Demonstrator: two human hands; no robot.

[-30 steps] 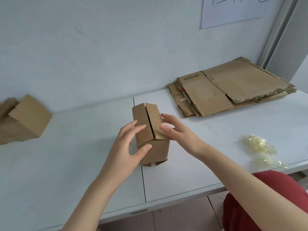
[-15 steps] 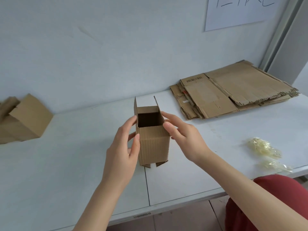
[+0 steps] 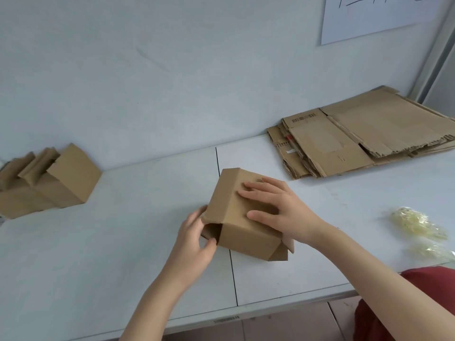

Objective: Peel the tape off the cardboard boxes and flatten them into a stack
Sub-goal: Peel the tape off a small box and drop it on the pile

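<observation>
A small brown cardboard box (image 3: 229, 215) lies tipped on its side in the middle of the white table (image 3: 123, 242), partly squashed, with its flaps open at both ends. My right hand (image 3: 275, 207) presses flat on its upper face with fingers spread. My left hand (image 3: 194, 239) grips the open left end, thumb curled at the edge of the opening. A stack of flattened cardboard (image 3: 364, 139) lies at the back right against the wall.
Several folded-up boxes (image 3: 46, 183) sit at the far left by the wall. Crumpled balls of peeled tape (image 3: 416, 222) lie near the table's right front edge. A paper sheet (image 3: 379, 13) hangs on the wall.
The box stood upright with closed flaps, then its top flaps were opened; now it is tipped onto its side and my right hand presses down on it.
</observation>
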